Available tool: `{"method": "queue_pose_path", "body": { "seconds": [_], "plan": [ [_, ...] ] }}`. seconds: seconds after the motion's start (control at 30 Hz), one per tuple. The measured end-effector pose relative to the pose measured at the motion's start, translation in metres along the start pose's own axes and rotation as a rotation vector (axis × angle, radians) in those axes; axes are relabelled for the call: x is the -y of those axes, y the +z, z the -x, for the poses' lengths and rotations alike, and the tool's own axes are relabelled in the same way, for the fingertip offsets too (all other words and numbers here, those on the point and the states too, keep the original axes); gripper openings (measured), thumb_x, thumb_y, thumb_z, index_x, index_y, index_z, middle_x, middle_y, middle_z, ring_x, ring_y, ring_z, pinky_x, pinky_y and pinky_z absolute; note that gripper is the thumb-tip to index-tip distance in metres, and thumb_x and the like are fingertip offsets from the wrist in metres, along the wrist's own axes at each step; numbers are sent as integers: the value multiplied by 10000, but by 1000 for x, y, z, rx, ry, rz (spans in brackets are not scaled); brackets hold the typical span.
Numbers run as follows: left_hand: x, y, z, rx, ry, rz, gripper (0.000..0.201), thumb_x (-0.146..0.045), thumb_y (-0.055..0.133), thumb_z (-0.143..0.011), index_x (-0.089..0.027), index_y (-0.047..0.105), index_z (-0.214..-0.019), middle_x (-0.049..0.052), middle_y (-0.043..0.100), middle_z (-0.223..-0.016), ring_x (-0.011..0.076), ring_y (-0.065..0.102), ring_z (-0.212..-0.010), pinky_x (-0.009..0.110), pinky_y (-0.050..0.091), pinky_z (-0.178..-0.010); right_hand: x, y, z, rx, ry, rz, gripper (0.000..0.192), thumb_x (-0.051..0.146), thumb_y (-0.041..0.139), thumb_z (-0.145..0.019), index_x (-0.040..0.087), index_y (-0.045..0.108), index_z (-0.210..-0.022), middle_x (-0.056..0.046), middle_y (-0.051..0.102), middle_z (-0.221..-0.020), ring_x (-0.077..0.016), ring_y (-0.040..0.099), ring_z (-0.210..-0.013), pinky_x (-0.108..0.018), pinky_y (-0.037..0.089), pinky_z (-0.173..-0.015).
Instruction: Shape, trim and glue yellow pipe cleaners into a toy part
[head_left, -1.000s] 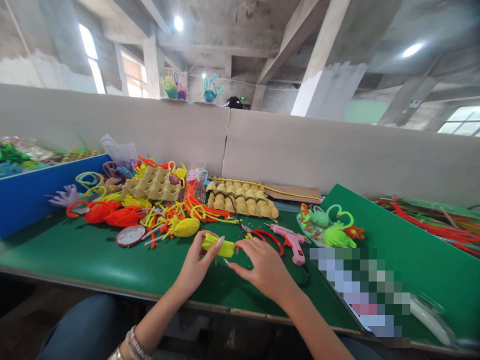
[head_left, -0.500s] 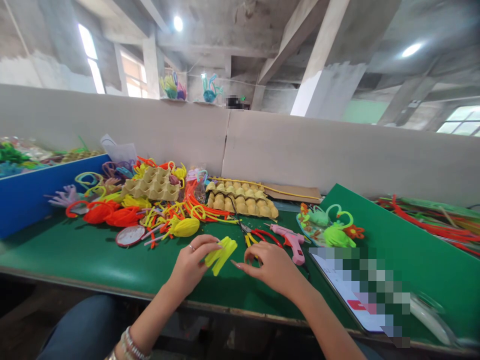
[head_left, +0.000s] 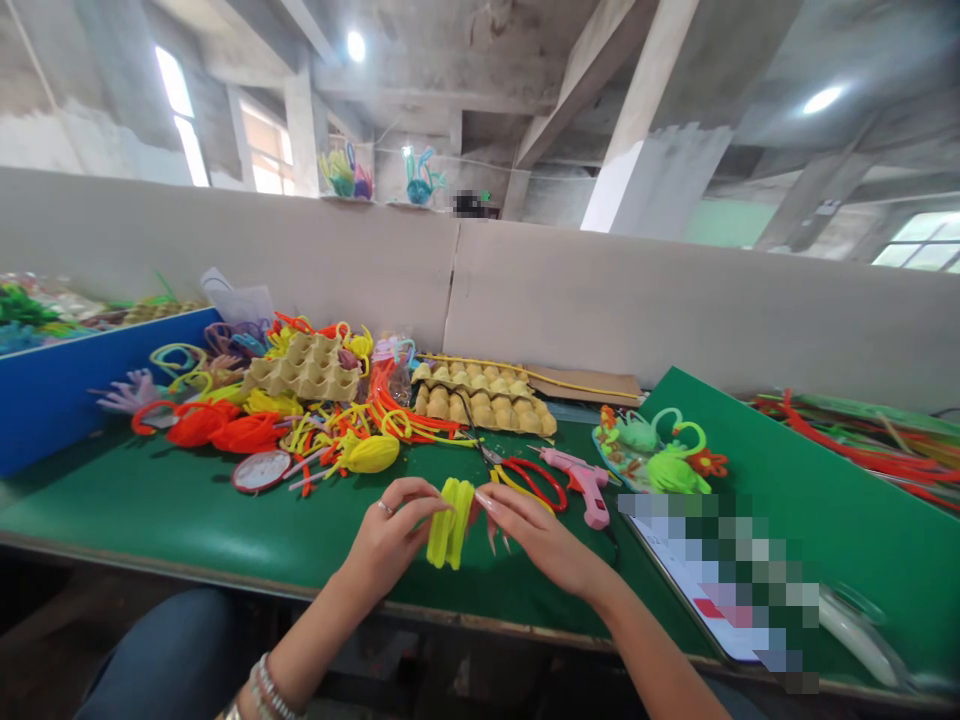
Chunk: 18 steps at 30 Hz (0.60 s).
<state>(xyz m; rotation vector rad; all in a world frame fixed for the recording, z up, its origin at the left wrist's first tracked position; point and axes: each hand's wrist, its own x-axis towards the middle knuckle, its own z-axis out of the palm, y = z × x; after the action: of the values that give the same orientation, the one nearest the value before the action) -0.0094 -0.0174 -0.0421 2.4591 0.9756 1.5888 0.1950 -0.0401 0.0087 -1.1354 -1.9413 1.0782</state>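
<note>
- Workshop with bare concrete beams; a grey partition (head_left: 600, 300) backs the green table (head_left: 150, 510).
- Rear of table: heaped loose pipe cleaners (head_left: 330, 420) in orange, yellow and red, two egg trays (head_left: 484, 395), and finished green figures (head_left: 660, 455) on the right. Most stock appears unworked.
- Mid table: pink glue gun (head_left: 585, 485) and red-handled scissors (head_left: 525, 475), both lying free, untouched.
- Left hand (head_left: 390, 535) pinches the yellow coil (head_left: 450, 520) between thumb and fingers, holding it upright above the table's near edge.
- Right hand (head_left: 540, 535) is half-curled, fingertips on the coil's upper right side.
- Judgement: coil wound, no added parts visible; piece looks unfinished.
</note>
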Motion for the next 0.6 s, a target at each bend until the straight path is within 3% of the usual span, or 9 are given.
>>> {"method": "queue_pose_path", "body": {
  "seconds": [0.17,0.27,0.43,0.53,0.6],
  "plan": [
    [-1,5,3,32,7,67,206,-137,503,-836,-251,631,-951,46,633,-892,149,616,-825,263,513,-748,-7,12,-5,-76,10,-11,280,472,378,-901,234,522,-876,32,450,-707,-114,470,-649,-217,439,-595],
    [0,5,1,29,-58,142,200,-131,554,-789,-232,583,-959,56,631,-936,169,614,-875,309,511,-787,-7,14,-5,-80,-9,10,266,455,356,-914,234,502,-891,35,438,-711,-107,451,-640,-210,434,-584],
    [4,1,-10,52,-393,273,318,-210,638,-721,-209,530,-1021,64,598,-1015,181,601,-865,316,503,-729,-4,8,-4,-108,-26,59,273,446,327,-925,232,494,-901,27,445,-728,-110,446,-645,-216,436,-587],
    [3,0,-16,186,-684,517,261,-345,559,-794,-181,568,-997,55,620,-925,165,604,-763,278,496,-644,-3,6,-3,-86,-22,49,281,453,321,-924,232,491,-888,28,433,-721,-113,442,-645,-218,428,-592],
    [-2,-2,-18,310,-786,685,326,-431,419,-861,-168,601,-921,43,621,-825,151,582,-694,255,481,-597,-3,6,-3,-63,-13,39,270,451,329,-923,238,491,-887,33,432,-724,-113,444,-649,-214,424,-601]
  ]
}}
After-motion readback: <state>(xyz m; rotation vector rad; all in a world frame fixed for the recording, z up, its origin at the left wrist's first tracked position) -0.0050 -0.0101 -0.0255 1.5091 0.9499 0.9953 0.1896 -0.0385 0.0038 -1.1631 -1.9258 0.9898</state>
